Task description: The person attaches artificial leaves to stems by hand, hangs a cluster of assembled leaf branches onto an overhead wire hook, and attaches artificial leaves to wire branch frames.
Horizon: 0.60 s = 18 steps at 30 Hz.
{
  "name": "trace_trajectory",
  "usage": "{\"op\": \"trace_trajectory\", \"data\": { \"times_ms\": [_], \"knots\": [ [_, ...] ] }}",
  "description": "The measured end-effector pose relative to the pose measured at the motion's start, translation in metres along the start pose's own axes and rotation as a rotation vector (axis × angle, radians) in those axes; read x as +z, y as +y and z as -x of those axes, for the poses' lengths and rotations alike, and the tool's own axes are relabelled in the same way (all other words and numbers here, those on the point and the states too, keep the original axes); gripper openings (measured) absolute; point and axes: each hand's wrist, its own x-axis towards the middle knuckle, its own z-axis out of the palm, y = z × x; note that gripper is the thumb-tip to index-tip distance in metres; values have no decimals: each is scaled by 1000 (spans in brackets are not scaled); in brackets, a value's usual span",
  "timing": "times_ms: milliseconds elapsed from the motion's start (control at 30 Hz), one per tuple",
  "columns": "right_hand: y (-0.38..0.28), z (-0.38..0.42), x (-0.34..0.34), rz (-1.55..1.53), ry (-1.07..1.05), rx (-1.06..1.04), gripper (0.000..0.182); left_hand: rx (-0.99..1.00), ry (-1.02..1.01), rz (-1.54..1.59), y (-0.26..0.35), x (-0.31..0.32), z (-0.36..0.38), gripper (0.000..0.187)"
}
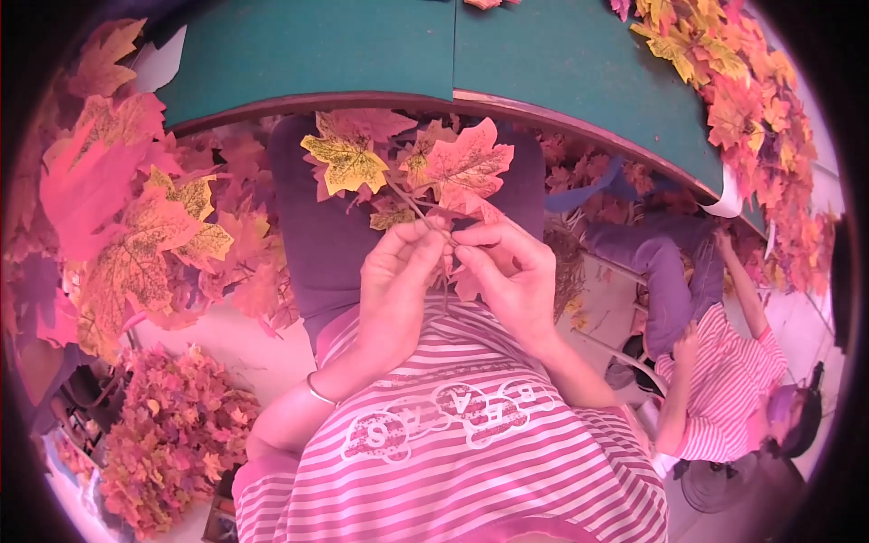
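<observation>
My left hand (pixel 396 276), with a thin bangle at the wrist, pinches the stem of an artificial maple leaf spray (pixel 469 168) between thumb and fingers. Fingertips of my right hand (pixel 511 270) meet it on the same stem, also closed in a pinch. The spray carries pink-orange leaves and a yellow leaf (pixel 346 165), fanned out above my knuckles over my lap. Part of the stem shows below the fingers. The exact spot being gripped is hidden by the fingertips.
A green table (pixel 317 50) curves across the front. Maple leaves pile up at left (pixel 145 226), in a heap on the floor (pixel 176 434) and at the right edge (pixel 751 118). Another person (pixel 724 371) in a striped shirt sits at the right.
</observation>
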Motion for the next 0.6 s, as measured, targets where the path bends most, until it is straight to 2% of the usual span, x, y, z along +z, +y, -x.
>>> {"op": "trace_trajectory", "data": {
  "times_ms": [233, 333, 433, 600],
  "knots": [
    [5, -2, 1, -65, 22, -147, 12, -27, -1, 62, 6, 3, -3, 18],
    [5, -1, 1, -60, 31, -58, 12, -8, -24, 0, 2, 2, -3, 18],
    [5, -5, 0, 56, 37, -203, 11, -22, 9, -23, -2, 6, 0, 18],
    [6, -4, -4, -4, 24, -149, 12, -36, 9, 96, 4, 8, -4, 17]
  ]
}}
